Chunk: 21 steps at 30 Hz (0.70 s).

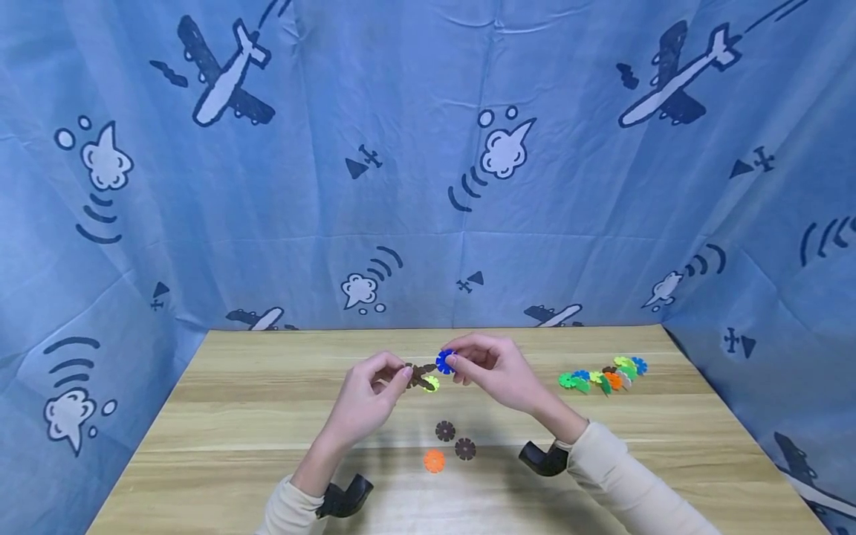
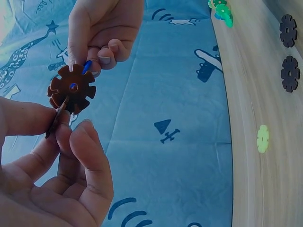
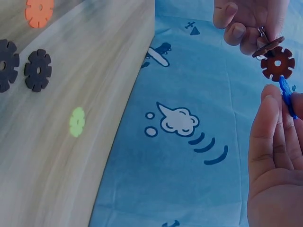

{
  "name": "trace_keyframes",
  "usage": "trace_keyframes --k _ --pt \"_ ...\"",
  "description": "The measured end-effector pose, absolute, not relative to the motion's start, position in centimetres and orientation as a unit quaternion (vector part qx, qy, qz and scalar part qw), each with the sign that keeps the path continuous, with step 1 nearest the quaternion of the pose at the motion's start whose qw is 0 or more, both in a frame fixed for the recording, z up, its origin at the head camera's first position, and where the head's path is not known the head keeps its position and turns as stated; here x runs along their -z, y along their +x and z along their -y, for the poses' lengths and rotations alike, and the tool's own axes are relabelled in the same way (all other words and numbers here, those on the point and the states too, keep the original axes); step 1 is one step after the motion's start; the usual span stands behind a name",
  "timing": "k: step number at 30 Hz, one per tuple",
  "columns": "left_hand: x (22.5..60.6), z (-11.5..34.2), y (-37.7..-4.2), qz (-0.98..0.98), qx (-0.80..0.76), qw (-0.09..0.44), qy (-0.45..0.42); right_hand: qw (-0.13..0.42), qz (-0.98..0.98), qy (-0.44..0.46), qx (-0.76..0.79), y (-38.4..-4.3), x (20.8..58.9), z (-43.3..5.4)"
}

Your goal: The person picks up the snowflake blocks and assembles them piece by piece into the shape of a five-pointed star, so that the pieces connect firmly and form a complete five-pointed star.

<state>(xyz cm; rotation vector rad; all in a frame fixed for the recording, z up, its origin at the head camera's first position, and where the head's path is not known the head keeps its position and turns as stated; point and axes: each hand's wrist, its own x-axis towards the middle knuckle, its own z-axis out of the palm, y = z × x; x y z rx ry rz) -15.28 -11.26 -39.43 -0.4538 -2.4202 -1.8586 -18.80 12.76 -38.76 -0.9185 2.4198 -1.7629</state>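
Above the table, my left hand [image 1: 364, 401] pinches joined brown notched discs [image 1: 420, 374] between thumb and fingertips. Two brown discs show in the right wrist view, set at an angle to each other; the outer one [image 3: 271, 66] faces that camera. My right hand [image 1: 500, 373] pinches a blue notched disc [image 1: 443, 362] by its rim. Seen from the right wrist, the blue disc [image 3: 286, 92] is edge-on, its tip right at the brown disc's rim. In the left wrist view the brown disc [image 2: 81, 97] hides most of the blue one.
A lime disc [image 1: 432, 384] lies on the wooden table [image 1: 254, 423] beyond two loose brown discs [image 1: 441, 426] and an orange disc [image 1: 434, 465]. To the right sits a chain of joined coloured discs [image 1: 611, 380]. Behind the table hangs a blue patterned curtain [image 1: 414, 186].
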Motion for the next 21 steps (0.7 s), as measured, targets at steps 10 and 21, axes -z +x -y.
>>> trace_keyframes --k 10,21 --pt "39.63 11.06 -15.26 0.780 0.602 0.020 -0.170 0.010 -0.762 -0.299 0.574 -18.53 39.14 -12.36" --pt "39.53 10.72 -15.30 0.773 0.615 0.015 -0.155 0.004 -0.748 -0.296 0.595 -18.34 39.63 -11.94"
